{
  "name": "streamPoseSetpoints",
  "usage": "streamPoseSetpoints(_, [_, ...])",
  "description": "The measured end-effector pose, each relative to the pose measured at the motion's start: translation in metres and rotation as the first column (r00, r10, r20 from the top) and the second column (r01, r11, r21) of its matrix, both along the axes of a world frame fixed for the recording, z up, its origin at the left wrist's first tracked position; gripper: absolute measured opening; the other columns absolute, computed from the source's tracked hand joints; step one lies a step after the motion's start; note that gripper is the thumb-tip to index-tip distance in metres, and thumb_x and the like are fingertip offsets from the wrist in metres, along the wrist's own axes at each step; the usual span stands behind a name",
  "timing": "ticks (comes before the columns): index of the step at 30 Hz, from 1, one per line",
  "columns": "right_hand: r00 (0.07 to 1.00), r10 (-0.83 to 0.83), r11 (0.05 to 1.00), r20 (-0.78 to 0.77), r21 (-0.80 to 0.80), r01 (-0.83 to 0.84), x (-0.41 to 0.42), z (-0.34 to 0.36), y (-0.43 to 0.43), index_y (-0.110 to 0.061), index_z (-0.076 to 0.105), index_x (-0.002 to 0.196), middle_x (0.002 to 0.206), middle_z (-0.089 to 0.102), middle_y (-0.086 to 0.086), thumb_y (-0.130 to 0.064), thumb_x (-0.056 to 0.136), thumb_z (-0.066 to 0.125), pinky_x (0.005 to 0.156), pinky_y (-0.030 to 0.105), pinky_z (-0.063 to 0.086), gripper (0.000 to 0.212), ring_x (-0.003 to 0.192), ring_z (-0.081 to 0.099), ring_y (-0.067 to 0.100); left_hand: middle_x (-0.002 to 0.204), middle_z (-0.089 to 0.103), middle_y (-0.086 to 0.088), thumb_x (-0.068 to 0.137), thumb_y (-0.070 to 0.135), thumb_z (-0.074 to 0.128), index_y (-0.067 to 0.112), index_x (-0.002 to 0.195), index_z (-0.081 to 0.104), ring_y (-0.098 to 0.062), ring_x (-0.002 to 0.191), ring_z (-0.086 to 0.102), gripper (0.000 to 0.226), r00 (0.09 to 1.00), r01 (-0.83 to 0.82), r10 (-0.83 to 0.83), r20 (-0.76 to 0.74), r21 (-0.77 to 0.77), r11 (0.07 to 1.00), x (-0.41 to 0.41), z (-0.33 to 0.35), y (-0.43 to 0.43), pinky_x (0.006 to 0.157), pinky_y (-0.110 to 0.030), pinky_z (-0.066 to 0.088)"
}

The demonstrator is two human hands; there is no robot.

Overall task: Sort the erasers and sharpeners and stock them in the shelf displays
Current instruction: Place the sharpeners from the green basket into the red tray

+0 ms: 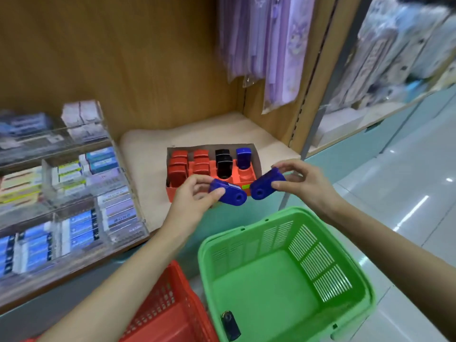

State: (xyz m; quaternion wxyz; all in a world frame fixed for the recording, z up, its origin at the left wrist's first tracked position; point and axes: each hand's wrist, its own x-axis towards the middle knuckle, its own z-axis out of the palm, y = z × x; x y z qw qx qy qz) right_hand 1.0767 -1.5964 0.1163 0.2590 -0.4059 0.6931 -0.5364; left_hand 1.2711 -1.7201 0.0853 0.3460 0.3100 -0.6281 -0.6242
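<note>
Light wooden shelf point(222, 130) with wood-grain back panel carried two items. Red display tray point(246, 175) sat flat at shelf front edge, holding rows of red, black and blue sharpeners point(177, 169). Left of tray, apart from it, stood a clear tiered acrylic display point(133, 206) stocked with boxed erasers point(81, 230). Shelf board ran on behind and right of tray to the wooden side wall.
</note>
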Motion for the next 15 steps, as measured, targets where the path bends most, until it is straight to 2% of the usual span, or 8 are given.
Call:
streamPoseSetpoints(2, [0.978,-0.076,0.995,-0.196,-0.073,0.063,-0.007,0.010,-0.021,-0.016,0.063,0.101,0.093,0.063,0.003,0.004,0.075,0.072,0.075,0.019,0.050,0.033,0.079,0.062,0.011,0.086,0.063,0.001,0.081,0.001,0.068,0.020,0.088,0.058,-0.011,0.079,0.062,0.023,1.000,-0.017,0.016,-0.009,-0.064,0.998,-0.003,0.007,-0.006,0.072,-0.023,0.054])
streamPoseSetpoints(3, [0.940,-0.103,0.993,-0.326,-0.081,0.081,-0.011,0.012,-0.034,-0.016,0.064,0.103,0.096,0.062,0.003,0.002,0.075,0.073,0.079,0.023,0.050,0.034,0.084,0.061,0.015,0.086,0.063,0.003,0.080,0.001,0.069,0.021,0.087,0.058,-0.009,0.078,0.062,0.024,0.999,-0.034,0.033,-0.007,-0.104,0.994,-0.005,0.010,-0.010,0.071,-0.020,0.053])
streamPoseSetpoints(6, [0.766,-0.057,0.998,-0.640,-0.006,0.069,-0.020,0.011,-0.067,-0.011,0.063,0.109,0.104,0.061,0.004,-0.003,0.077,0.071,0.085,0.030,0.047,0.034,0.094,0.058,0.019,0.091,0.064,0.008,0.080,0.003,0.070,0.024,0.088,0.059,0.002,0.077,0.060,0.025,0.996,-0.093,0.093,-0.010,-0.216,0.972,-0.011,0.019,-0.021,0.074,-0.013,0.049])
streamPoseSetpoints(8, [0.713,0.011,0.996,-0.701,0.071,0.055,-0.020,0.007,-0.081,-0.010,0.060,0.108,0.106,0.063,0.005,-0.006,0.079,0.070,0.084,0.030,0.046,0.031,0.097,0.057,0.021,0.095,0.065,0.005,0.081,0.004,0.070,0.023,0.090,0.060,0.005,0.076,0.060,0.024,0.994,-0.112,0.112,-0.013,-0.249,0.962,-0.013,0.023,-0.026,0.073,-0.007,0.046])
streamPoseSetpoints(10, [0.712,0.045,0.993,-0.701,0.111,0.046,-0.020,0.001,-0.089,-0.010,0.058,0.105,0.105,0.063,0.006,-0.007,0.080,0.069,0.077,0.026,0.042,0.027,0.092,0.054,0.019,0.104,0.065,0.000,0.081,0.005,0.070,0.023,0.092,0.061,0.000,0.081,0.060,0.023,0.993,-0.110,0.117,0.010,-0.271,0.956,-0.017,0.023,-0.030,0.074,-0.007,0.045])
streamPoseSetpoints(15, [0.661,0.072,0.995,-0.747,0.100,0.005,-0.022,-0.007,-0.089,-0.008,0.058,0.100,0.096,0.055,0.002,-0.009,0.081,0.069,0.071,0.024,0.035,0.022,0.084,0.046,0.014,0.107,0.065,-0.002,0.082,0.005,0.069,0.024,0.093,0.060,-0.008,0.089,0.062,0.024,0.994,-0.087,0.102,0.035,-0.299,0.950,-0.024,0.019,-0.032,0.077,-0.009,0.047])
